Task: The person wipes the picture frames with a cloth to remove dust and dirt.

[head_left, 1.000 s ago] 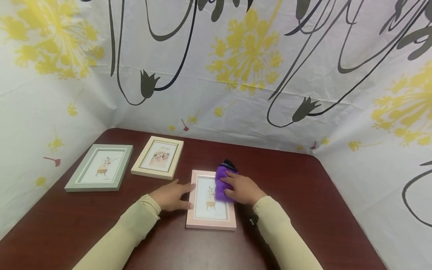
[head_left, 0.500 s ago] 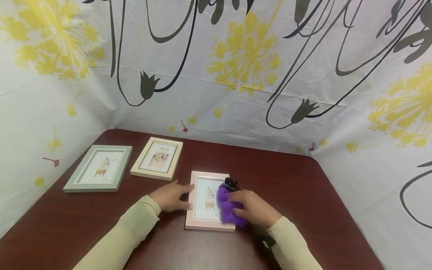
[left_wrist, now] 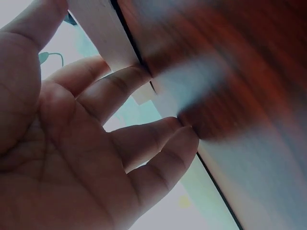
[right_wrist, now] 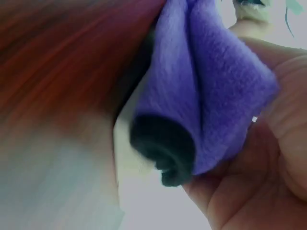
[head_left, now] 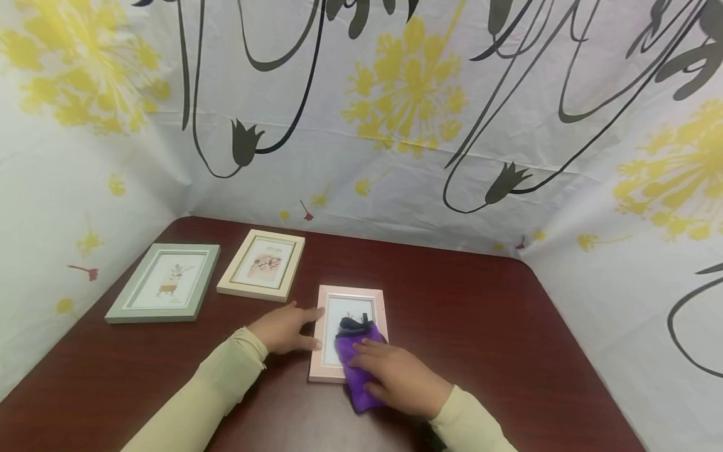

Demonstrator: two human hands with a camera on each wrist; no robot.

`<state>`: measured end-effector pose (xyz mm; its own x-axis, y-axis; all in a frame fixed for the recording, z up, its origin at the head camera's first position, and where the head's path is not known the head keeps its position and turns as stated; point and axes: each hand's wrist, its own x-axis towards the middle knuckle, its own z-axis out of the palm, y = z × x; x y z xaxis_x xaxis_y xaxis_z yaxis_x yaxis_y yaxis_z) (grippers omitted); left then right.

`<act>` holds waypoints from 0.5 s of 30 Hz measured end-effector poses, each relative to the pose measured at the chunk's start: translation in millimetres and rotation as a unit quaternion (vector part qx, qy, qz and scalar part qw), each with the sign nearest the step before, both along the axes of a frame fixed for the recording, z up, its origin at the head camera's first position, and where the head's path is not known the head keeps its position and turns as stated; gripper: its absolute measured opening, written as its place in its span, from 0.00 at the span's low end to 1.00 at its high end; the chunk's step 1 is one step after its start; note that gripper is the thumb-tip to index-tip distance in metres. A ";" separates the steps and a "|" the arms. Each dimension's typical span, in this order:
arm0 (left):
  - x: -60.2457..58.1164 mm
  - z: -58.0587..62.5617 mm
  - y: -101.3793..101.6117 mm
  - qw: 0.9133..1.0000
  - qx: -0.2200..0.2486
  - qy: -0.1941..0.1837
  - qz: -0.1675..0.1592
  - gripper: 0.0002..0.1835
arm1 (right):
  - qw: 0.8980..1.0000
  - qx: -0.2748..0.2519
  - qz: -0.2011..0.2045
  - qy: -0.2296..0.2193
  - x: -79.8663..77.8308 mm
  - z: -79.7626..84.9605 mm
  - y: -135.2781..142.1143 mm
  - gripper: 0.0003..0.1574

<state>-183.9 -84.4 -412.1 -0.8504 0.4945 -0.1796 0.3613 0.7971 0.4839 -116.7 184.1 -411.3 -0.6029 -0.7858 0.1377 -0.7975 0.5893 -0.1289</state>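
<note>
A pink picture frame (head_left: pixel 324 326) lies flat on the dark reddish-brown table, with a plant print behind its pane. My left hand (head_left: pixel 282 328) rests at its left side, thumb and fingertips spread and touching the edge; in the left wrist view the left hand (left_wrist: pixel 91 139) has its fingers extended. My right hand (head_left: pixel 398 376) holds a purple plush cloth (head_left: pixel 351 351) with a black end against the frame's lower right part. The cloth covers much of the print and hangs past the near edge. In the right wrist view, the cloth (right_wrist: pixel 211 86) is bunched at the right hand (right_wrist: pixel 254 182).
Left of the pink frame lie a cream picture frame (head_left: pixel 234 285) and a green picture frame (head_left: pixel 132 311), both flat on the table (head_left: pixel 463 301). A white sheet (head_left: pixel 316 182) with yellow and grey flower prints hangs behind and at both sides.
My right hand has drawn the purple cloth down the frame's right side, then leftward across its lower part. The left hand has stayed at the left edge.
</note>
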 end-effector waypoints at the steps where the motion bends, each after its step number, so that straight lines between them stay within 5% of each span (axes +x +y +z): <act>1: 0.3 0.1 0.0 1.000 0.002 0.002 -0.003 0.40 | 1.000 0.001 0.004 -0.002 0.1 0.1 -4.5 0.25; 15: 0.6 1.4 -0.9 1.000 0.006 0.004 -0.008 0.41 | 0.997 0.018 -0.001 -0.070 -4.9 17.3 -14.8 0.24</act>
